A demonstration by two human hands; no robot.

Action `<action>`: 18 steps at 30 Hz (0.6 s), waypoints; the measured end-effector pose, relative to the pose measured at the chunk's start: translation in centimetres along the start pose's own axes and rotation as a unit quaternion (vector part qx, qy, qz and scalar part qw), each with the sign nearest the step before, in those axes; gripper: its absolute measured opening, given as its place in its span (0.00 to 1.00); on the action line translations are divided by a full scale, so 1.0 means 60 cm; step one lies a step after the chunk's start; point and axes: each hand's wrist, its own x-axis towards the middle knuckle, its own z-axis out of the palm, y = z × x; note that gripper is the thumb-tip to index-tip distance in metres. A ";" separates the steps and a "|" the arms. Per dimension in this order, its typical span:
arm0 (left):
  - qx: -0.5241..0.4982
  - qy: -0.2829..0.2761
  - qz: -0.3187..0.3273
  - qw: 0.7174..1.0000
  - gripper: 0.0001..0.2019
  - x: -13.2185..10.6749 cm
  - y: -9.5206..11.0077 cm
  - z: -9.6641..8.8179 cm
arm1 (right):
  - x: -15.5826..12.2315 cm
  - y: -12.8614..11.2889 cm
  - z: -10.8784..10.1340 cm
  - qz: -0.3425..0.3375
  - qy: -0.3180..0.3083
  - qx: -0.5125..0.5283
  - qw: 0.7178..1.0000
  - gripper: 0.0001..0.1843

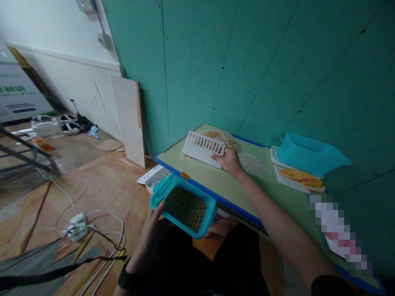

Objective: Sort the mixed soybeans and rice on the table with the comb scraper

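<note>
My left hand (pixel 154 217) grips the left end of a teal plastic bin (pixel 211 207), thumb over its rim. Inside lie dark green beans (pixel 182 200) and, toward the right, yellowish beans (pixel 197 214). The bin is tilted, below the table's front edge and above my lap. On the table, my right hand (pixel 230 161) is closed on the right end of a white slotted plastic plate (pixel 200 155). Behind that plate is a heap of tan beans (pixel 213 134). White grains (pixel 253 163) are spread just right of my hand, and a few lie by the plate's left end.
The green-topped table (pixel 231 187) has a blue edge and stands against a green wall (pixel 197 74). At its right are a teal tub (pixel 311 154) and an orange cloth (pixel 300 179) in a white tray. Cables and a power strip (pixel 77 227) lie on the floor, left.
</note>
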 end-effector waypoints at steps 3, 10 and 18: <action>0.012 0.005 -0.007 1.000 0.32 0.002 -0.001 -0.002 | 0.003 0.003 0.004 -0.014 0.010 -0.015 1.000 0.10; 0.012 0.001 0.002 1.000 0.32 -0.001 0.002 0.001 | 0.001 -0.008 0.019 -0.026 -0.035 0.017 0.999 0.10; -0.001 0.044 -0.023 0.999 0.28 0.014 -0.006 0.002 | -0.003 -0.013 0.024 -0.042 -0.034 0.043 0.998 0.07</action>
